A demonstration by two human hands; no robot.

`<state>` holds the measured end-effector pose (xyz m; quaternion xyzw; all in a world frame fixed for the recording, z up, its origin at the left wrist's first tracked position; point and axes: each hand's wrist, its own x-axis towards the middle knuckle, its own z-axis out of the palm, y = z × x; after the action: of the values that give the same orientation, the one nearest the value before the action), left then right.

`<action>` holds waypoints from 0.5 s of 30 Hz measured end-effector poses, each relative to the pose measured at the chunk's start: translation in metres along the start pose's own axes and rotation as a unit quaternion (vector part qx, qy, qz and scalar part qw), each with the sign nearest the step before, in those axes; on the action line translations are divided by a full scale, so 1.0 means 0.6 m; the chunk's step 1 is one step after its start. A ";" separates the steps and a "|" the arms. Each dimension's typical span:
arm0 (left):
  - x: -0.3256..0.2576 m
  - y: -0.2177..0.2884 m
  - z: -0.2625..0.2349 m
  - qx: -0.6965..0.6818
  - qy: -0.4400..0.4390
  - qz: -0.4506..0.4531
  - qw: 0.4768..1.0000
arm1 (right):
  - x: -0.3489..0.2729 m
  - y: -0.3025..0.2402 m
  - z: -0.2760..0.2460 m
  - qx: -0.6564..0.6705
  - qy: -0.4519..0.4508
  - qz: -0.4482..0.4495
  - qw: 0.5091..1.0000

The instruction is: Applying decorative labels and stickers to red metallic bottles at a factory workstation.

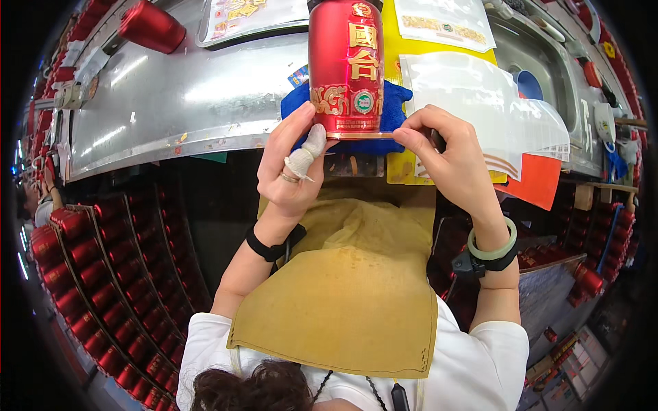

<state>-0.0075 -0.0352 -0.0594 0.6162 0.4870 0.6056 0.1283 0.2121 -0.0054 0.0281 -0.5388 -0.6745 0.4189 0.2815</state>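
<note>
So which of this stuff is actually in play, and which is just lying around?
In play:
- red bottle, left hand at its base
- right hand at the base edge
- blue cloth under the bottle

Lying about:
- second red bottle on the metal bench
- clear sheets
- crates of red bottles

Glossy red bottle [345,65], blue cloth [394,113], shiny metal bench [171,103]

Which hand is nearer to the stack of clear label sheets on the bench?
Right. The right hand pinches the red bottle at its base, just beside the sheets. The left hand holds the bottle's other side, farther away.
</note>
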 end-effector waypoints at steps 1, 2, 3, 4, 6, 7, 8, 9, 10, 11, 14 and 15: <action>0.003 0.000 -0.002 0.000 0.000 0.000 1.000 | 0.000 0.001 -0.002 -0.004 0.001 0.000 1.000; 0.009 0.000 -0.006 0.080 -0.004 0.093 0.992 | 0.000 0.003 -0.003 -0.005 0.002 0.000 1.000; 0.013 0.000 -0.008 0.159 -0.009 0.185 0.970 | -0.001 0.007 -0.003 -0.009 0.001 -0.008 1.000; 0.009 0.002 0.001 0.168 0.011 0.191 0.967 | -0.003 0.010 -0.003 -0.012 0.000 -0.014 1.000; 0.011 0.023 0.011 0.178 0.006 0.197 0.964 | -0.003 0.014 -0.002 -0.008 0.001 -0.008 1.000; 0.018 0.032 0.012 0.187 0.001 0.203 0.961 | -0.002 0.017 -0.003 -0.004 0.004 -0.003 1.000; 0.032 0.030 0.002 0.154 -0.073 0.216 0.961 | -0.002 0.019 -0.005 -0.023 0.003 -0.003 1.000; 0.033 0.018 0.002 0.153 -0.074 0.217 0.961 | -0.003 0.019 -0.004 -0.022 0.004 -0.002 1.000; 0.030 0.003 0.004 0.111 -0.054 0.204 0.971 | -0.004 0.016 -0.003 -0.016 0.001 -0.002 1.000; 0.029 -0.003 0.005 0.069 -0.034 0.192 0.978 | -0.004 0.014 -0.002 -0.010 -0.001 -0.002 1.000; 0.004 -0.004 0.010 -0.052 0.019 0.002 0.998 | 0.000 0.016 0.001 0.001 0.005 -0.021 1.000; 0.001 -0.004 0.008 -0.070 0.024 -0.019 0.997 | -0.001 0.014 0.001 0.002 0.005 -0.022 1.000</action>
<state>-0.0044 -0.0315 -0.0620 0.5818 0.4578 0.6503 0.1703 0.2159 -0.0054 0.0204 -0.5255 -0.6837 0.4115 0.2950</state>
